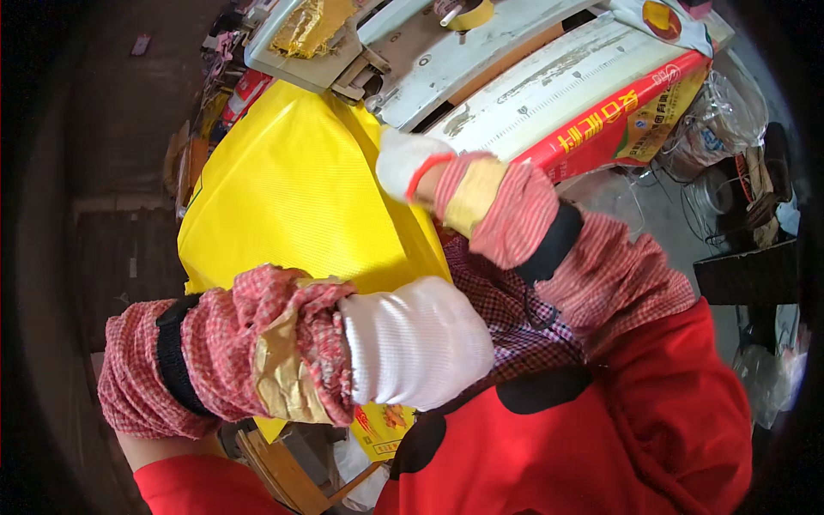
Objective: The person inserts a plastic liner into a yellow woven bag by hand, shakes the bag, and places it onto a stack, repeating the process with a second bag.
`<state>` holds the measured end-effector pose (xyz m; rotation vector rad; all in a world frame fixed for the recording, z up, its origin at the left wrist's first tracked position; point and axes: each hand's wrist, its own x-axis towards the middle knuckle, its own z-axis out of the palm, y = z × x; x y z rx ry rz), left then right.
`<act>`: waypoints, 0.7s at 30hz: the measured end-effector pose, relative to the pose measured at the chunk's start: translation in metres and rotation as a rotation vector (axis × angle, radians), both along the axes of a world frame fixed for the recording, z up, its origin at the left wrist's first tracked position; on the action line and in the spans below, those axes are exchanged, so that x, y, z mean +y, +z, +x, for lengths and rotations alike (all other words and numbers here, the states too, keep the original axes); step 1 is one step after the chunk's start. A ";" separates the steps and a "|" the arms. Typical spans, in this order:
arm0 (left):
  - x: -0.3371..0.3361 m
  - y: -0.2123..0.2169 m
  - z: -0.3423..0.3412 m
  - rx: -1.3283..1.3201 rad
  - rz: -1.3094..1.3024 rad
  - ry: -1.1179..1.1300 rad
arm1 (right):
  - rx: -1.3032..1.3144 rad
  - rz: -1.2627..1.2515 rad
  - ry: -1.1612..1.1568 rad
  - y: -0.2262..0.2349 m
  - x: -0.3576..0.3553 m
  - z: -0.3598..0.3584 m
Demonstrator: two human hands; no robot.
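Observation:
A large yellow woven sack (pixel 292 189) spreads across the left and middle, with a fold running down its right part. My left hand (pixel 421 343), in a white knit glove, lies across in front of my body below the sack's lower edge. Its fingers are turned away and hidden. My right hand (pixel 408 163), also gloved in white with a red cuff edge, is at the sack's upper right edge, beside the pale worktop. Its fingers do not show, so any hold on the sack cannot be made out. Checked sleeve covers with black bands wrap both forearms.
A worn white worktop (pixel 532 90) with ruler marks stands at the back, next to a pale machine body (pixel 305 39). A yellow tape roll (pixel 470 14) rests on top. A red and yellow printed sack (pixel 618 120) hangs over the near edge. Clear plastic (pixel 721 107) lies right.

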<state>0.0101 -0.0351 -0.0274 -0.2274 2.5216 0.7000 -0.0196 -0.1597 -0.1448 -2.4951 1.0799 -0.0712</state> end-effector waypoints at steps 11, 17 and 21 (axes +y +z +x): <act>-0.003 0.033 0.010 -0.305 0.046 0.065 | -0.029 -0.183 -0.431 -0.013 0.028 0.030; -0.051 0.024 -0.013 -0.526 0.020 0.054 | -0.144 -0.186 -0.185 -0.005 -0.001 0.025; -0.085 0.041 -0.007 -0.988 -0.225 -0.006 | -0.187 -0.185 -0.110 -0.003 -0.005 0.022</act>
